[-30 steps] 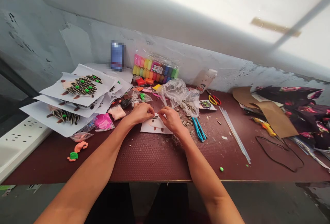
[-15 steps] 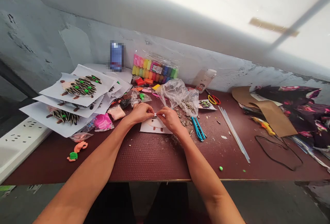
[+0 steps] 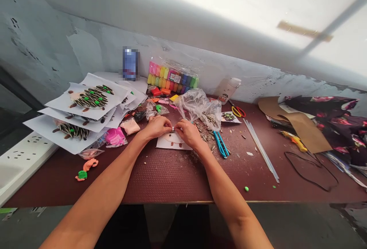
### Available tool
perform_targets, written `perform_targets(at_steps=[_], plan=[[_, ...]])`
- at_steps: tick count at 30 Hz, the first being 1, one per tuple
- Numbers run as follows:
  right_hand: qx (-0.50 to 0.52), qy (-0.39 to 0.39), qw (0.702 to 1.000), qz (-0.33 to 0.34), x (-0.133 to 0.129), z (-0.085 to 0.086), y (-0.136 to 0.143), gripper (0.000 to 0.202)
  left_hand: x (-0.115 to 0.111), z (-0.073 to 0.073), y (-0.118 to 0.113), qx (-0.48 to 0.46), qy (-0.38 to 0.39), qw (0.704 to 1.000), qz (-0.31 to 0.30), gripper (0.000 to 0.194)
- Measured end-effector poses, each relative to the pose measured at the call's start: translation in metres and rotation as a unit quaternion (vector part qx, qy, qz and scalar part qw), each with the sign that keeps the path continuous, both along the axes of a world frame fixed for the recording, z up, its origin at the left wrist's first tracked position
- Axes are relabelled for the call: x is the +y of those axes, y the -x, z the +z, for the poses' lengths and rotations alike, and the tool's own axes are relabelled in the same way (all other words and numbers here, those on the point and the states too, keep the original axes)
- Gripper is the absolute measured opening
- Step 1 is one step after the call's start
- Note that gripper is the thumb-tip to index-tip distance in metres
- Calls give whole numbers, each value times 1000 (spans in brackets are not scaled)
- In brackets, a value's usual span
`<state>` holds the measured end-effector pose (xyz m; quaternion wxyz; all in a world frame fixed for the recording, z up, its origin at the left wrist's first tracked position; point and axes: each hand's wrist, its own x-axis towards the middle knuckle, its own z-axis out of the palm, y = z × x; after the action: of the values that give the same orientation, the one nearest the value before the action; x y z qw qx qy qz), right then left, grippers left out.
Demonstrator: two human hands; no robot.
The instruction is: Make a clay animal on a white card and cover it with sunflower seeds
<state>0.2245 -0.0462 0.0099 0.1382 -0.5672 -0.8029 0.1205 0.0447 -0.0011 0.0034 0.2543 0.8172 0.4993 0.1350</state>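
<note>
Both hands meet over a white sheet of paper (image 3: 163, 143) bearing a pale, flat clay shape (image 3: 165, 139) with small brown clay pieces on it. My left hand (image 3: 158, 126) is closed in a pinch above the sheet's far left part. Opposite it, my right hand (image 3: 187, 132) also pinches, covering the right part of the shape. A small dark bit shows between the two sets of fingertips; I cannot make out what it is or which hand has it. Loose sunflower seeds (image 3: 205, 136) lie just right of my right hand, by a clear plastic bag (image 3: 192, 102).
Left stands a stack of sheets (image 3: 91, 98) with seed-covered hedgehogs, beside a white power strip (image 3: 25, 157). A pack of coloured clay (image 3: 172, 79) leans on the wall. Rightward lie a blue utility knife (image 3: 220, 145), scissors (image 3: 238, 111), glue sticks (image 3: 261, 151) and a glue gun (image 3: 294, 141).
The whole view has shifted slightly. Both hands keep their pinch over the sheet, with hardly any visible movement.
</note>
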Motion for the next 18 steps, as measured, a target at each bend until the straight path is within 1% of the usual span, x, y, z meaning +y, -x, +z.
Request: perform_targets(at_steps=[6, 10, 18], plan=[[-1, 7, 1000, 2, 1, 1, 0, 17, 2, -4, 1, -6, -5, 1000, -9, 22], [2, 11, 1000, -4, 1, 1, 0, 15, 2, -5, 1, -8, -11, 1000, -1, 20], [-17, 8, 1000, 4, -1, 3, 0, 18, 1, -3, -1, -8, -7, 1000, 0, 19]])
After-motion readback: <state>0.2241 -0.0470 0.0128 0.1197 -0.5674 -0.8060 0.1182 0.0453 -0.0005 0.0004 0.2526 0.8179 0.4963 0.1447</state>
